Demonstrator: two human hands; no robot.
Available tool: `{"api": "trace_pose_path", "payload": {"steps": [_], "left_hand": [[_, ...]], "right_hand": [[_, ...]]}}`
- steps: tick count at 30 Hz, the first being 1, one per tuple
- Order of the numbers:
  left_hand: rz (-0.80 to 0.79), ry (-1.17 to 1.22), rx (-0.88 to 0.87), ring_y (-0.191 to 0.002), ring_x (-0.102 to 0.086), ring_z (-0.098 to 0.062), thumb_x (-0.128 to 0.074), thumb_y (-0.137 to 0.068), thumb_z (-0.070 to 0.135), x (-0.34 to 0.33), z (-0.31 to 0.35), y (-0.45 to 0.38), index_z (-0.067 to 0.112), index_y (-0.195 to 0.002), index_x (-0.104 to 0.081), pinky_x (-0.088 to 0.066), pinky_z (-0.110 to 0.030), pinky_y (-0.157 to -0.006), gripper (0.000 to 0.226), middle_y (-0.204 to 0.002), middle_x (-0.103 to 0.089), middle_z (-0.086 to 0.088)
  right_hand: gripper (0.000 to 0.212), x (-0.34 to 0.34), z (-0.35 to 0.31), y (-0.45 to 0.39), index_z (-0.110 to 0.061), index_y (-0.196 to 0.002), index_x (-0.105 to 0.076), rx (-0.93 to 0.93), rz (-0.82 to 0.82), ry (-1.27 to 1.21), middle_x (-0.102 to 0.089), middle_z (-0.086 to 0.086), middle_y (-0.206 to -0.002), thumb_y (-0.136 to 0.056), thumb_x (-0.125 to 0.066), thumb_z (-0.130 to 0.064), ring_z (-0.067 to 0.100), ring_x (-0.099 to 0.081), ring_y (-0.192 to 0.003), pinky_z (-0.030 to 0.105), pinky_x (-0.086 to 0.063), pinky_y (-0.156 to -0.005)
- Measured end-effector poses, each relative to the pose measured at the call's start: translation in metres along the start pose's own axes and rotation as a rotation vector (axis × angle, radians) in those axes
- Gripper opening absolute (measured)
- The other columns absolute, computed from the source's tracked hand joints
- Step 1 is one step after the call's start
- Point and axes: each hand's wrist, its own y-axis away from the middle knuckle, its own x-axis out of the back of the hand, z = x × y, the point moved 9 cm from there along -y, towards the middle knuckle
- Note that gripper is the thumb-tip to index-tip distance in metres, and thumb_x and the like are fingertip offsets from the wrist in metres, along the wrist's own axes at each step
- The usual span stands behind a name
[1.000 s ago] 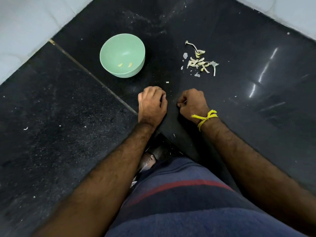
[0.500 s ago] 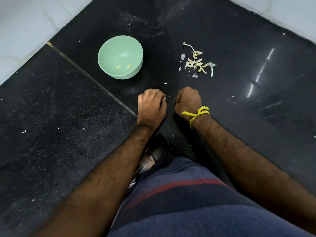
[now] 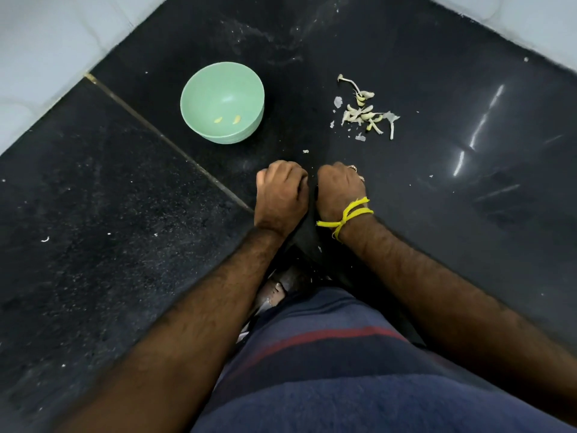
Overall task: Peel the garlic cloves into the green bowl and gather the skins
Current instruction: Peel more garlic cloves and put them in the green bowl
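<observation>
Both fists curled, knuckles up, side by side on the bench: left hand [image 3: 281,190], right hand [image 3: 340,189]. Contents hidden, can't tell if a clove is pinched between them. Green bowl [image 3: 199,120] ahead-left, nearer left hand; two peeled cloves [image 3: 227,120] inside. Skins pile [image 3: 363,112] ahead-right, nearer right hand.

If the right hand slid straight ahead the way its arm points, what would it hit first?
Probably bare floor: the right hand points between the bowl and the garlic pile, likely missing both, though depth is unclear.
</observation>
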Motion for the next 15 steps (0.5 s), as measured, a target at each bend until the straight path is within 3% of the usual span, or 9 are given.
{"api": "trace_pose_path", "payload": {"steps": [3, 6, 10, 12, 15], "left_hand": [[-0.011, -0.01, -0.007, -0.105, -0.057, -0.024, -0.063, -0.091, 0.022, -0.001, 0.002, -0.001, 0.013, -0.093, -0.068, -0.034, -0.04, -0.088, 0.01, -0.101, -0.068, -0.002], [0.028, 0.013, -0.056, -0.106, -0.059, -0.023, -0.061, -0.093, 0.022, 0.006, 0.007, 0.002, 0.014, -0.097, -0.071, -0.036, -0.04, -0.09, 0.014, -0.104, -0.07, 0.0], [-0.019, 0.106, -0.108, -0.106, -0.059, -0.021, -0.068, -0.092, 0.02, 0.006, 0.016, 0.009, 0.013, -0.115, -0.073, -0.041, -0.036, -0.091, 0.025, -0.11, -0.071, -0.001], [-0.07, 0.267, -0.08, -0.1, -0.062, -0.017, -0.073, -0.09, 0.015, 0.005, 0.022, 0.013, 0.008, -0.117, -0.073, -0.044, -0.029, -0.095, 0.028, -0.108, -0.074, -0.005], [-0.071, 0.422, 0.075, -0.084, -0.062, -0.003, -0.077, -0.086, 0.012, 0.011, 0.019, 0.015, 0.01, -0.106, -0.078, -0.049, -0.018, -0.086, 0.02, -0.097, -0.077, -0.002]], "right_hand": [[0.027, 0.002, -0.007, 0.006, -0.005, -0.115, -0.06, 0.038, 0.022, 0.078, -0.056, 0.016, -0.121, -0.1, -0.039, -0.013, 0.036, -0.054, -0.115, 0.044, -0.045, -0.089], [0.02, 0.002, 0.002, 0.003, -0.004, -0.106, -0.064, 0.075, 0.011, -0.014, -0.061, 0.017, -0.113, -0.093, -0.052, -0.01, 0.037, -0.058, -0.109, 0.042, -0.048, -0.088], [0.01, -0.003, 0.053, -0.006, -0.012, -0.075, -0.073, -0.125, -0.029, -0.661, -0.07, 0.008, -0.076, -0.082, -0.069, -0.005, 0.021, -0.065, -0.072, 0.028, -0.055, -0.071], [0.007, -0.014, 0.063, 0.001, -0.003, -0.08, -0.072, -0.222, -0.136, -1.062, -0.067, 0.015, -0.077, -0.085, -0.07, 0.002, 0.021, -0.063, -0.069, 0.028, -0.057, -0.066], [0.009, -0.019, 0.06, 0.013, 0.006, -0.094, -0.068, -0.237, -0.231, -1.297, -0.066, 0.019, -0.079, -0.085, -0.069, 0.008, 0.019, -0.064, -0.062, 0.028, -0.06, -0.062]]}}
